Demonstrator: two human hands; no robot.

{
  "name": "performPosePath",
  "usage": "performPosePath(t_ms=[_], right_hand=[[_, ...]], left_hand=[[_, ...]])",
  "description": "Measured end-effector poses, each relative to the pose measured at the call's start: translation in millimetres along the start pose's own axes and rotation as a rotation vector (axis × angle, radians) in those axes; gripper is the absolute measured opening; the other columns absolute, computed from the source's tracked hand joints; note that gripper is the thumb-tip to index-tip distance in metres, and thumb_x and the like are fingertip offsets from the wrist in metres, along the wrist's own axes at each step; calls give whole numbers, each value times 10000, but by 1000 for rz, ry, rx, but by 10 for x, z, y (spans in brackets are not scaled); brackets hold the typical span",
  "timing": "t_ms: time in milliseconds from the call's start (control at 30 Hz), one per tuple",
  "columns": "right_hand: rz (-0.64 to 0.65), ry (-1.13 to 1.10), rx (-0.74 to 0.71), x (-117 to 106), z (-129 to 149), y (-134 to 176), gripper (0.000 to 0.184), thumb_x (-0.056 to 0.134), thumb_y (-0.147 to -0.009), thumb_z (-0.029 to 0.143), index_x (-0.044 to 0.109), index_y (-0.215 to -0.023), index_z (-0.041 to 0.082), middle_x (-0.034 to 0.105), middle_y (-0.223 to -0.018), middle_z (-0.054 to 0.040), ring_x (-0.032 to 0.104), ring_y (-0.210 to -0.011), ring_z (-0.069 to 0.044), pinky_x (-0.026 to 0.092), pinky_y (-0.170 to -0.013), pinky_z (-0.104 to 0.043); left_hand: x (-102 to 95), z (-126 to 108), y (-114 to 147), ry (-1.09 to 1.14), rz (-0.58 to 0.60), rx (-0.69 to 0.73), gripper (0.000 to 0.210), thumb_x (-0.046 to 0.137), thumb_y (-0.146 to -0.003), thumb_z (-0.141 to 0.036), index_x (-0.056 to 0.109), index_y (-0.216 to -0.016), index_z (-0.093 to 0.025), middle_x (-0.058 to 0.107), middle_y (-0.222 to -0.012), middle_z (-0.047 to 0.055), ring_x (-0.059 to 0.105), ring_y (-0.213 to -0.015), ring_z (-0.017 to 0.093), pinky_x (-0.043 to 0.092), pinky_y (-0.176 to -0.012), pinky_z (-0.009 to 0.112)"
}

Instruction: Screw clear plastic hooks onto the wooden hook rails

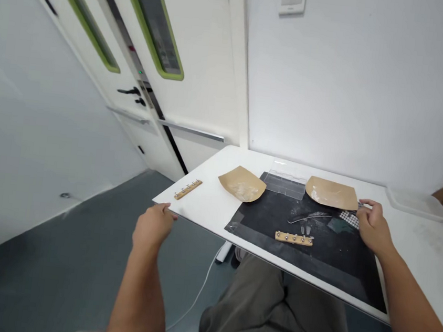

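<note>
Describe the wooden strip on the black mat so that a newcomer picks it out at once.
On the white table, find the large black mat. Toward its near edge lies a short wooden strip bearing a row of small metal pieces. Its lookalike lies off the mat, near the left hand; this is the only such strip on the black.

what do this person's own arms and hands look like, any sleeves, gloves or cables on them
The left hand and right hand are bare, with no gloves. Both forearms are bare too, tapering towards the wrists, with no sleeve, watch, bracelet, cable or printed marking visible on them. Rings are too small to tell.
</note>
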State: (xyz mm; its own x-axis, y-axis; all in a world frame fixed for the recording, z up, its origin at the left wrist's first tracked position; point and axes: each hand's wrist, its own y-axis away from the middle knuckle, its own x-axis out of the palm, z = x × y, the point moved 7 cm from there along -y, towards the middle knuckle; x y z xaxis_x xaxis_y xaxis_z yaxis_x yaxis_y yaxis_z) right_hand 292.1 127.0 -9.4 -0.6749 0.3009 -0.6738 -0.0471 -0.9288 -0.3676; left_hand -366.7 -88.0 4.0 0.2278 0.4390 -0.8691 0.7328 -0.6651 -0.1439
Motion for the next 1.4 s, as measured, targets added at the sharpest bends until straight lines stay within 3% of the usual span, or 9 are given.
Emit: performPosePath(t_ms=[133,400,667,867,1000,1100,1200,1267,1400], right_hand=[[9,11,16,8,-18,1,444,475,-965,451,515,-1357,245,770,-915,-80,691,-731,-312,460,-709,-412],[29,22,20,24,-31,1,484,464,-970,463,506,-1373,198,749,-842,-72,677,-677,-301,452,-695,-401],[52,49,8,48,-46,10,446,483,-988,460,499,-1360,216,778,-1014,-127,710,-772,-316,467,-707,-404],[50,56,-4,28,-27,21,423,441,-1018,474,503,-1364,239,758,-1131,-130,708,-784,-303,486,-743,-416],[46,24,-19,5,40,42,466,419,-1039,488,488,-1396,199,760,-1012,-134,705,-787,-313,495,-750,-425],[58,-9,-54,13,101,53,456,384,-1059,469,450,-1411,188,746,-905,-98,698,-765,-297,495,-750,-414],[61,-22,-63,23,140,63,434,371,-1065,434,413,-1422,190,717,-823,-51,675,-712,-270,490,-740,-398],[68,-25,-62,32,157,70,436,388,-1061,422,395,-1431,192,709,-809,-38,661,-684,-259,488,-721,-392],[94,-39,-80,51,182,84,442,396,-1066,419,384,-1444,189,702,-804,-39,651,-670,-259,489,-705,-399]], left_hand=[[147,83,35,-71,61,-37,538,586,-900,-245,671,-1427,-179,801,-1168,206,761,-1058,398,585,-883,469],[469,40,117,-133,223,-49,696,560,-920,-246,500,-1613,-279,696,-1440,198,732,-1217,402,590,-932,477],[759,-64,296,-204,352,-41,866,568,-905,-202,258,-1710,-134,738,-1334,270,764,-1171,380,565,-981,433],[827,-159,444,-233,385,-73,891,505,-965,-266,77,-1723,-73,722,-1319,323,764,-1160,406,559,-970,489],[773,-243,477,-228,337,-82,838,486,-988,-330,162,-1694,-15,716,-1298,344,746,-1174,427,560,-972,519],[645,-308,498,-214,248,-80,654,467,-978,-282,436,-1579,-26,732,-1212,340,759,-1095,443,573,-918,550],[469,-407,533,-175,122,-43,460,465,-981,-303,678,-1303,-54,723,-1174,336,747,-1048,474,573,-874,599],[397,-545,567,-109,60,46,378,519,-971,-343,748,-1157,-106,748,-1166,277,737,-1069,455,570,-912,584],[420,-960,682,109,-8,325,265,617,-962,-393,788,-1033,-204,807,-1146,108,734,-1117,306,547,-1028,409]])
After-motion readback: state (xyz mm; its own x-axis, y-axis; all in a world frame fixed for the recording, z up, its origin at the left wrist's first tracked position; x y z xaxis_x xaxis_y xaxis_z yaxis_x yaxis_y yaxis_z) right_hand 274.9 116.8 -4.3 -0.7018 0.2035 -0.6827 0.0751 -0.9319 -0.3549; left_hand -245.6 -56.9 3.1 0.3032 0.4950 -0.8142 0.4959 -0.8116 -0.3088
